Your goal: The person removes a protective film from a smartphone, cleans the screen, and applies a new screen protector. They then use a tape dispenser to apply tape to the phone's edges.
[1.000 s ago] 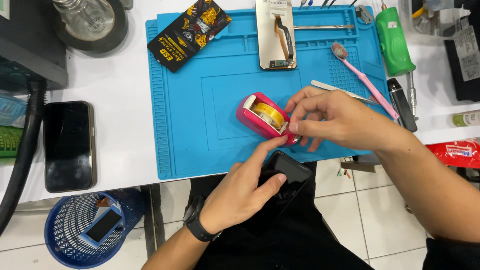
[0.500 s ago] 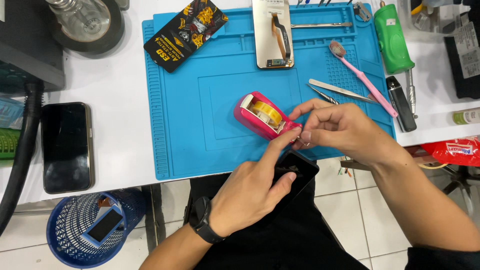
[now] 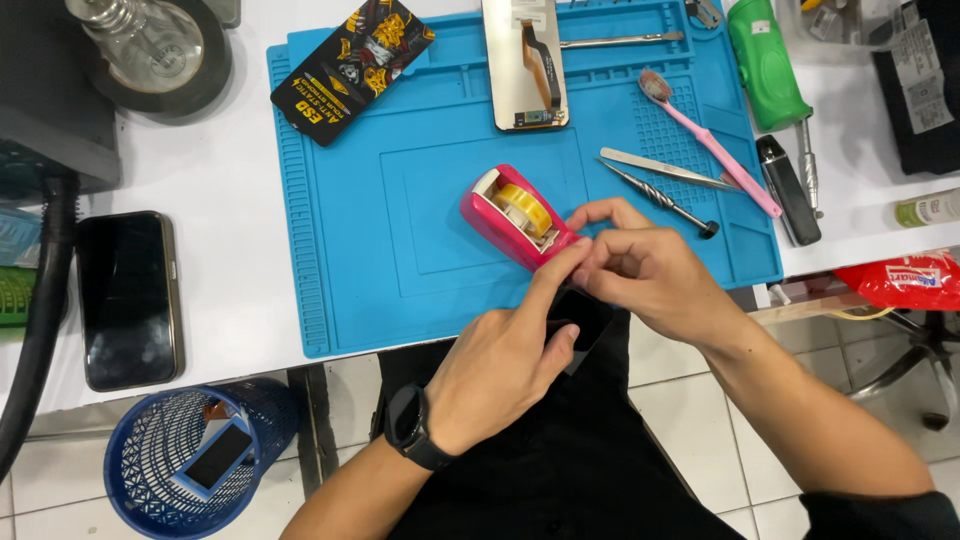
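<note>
Here both hands (image 3: 590,285) pinch at the tape dispenser (image 3: 517,217).

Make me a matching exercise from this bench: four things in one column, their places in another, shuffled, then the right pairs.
Things:
1. pink tape dispenser with a yellow roll
2. pink plastic toothbrush
3. black smartphone with a dark screen
4. small dark flat phone-like device

Places:
A. on the white table, left of the blue silicone work mat
B. under the left hand, off the mat's front edge
C. near the mat's middle, at the fingertips of the right hand
D. lying slantwise on the mat's right part

Pairs: 1-C, 2-D, 3-A, 4-B
</note>
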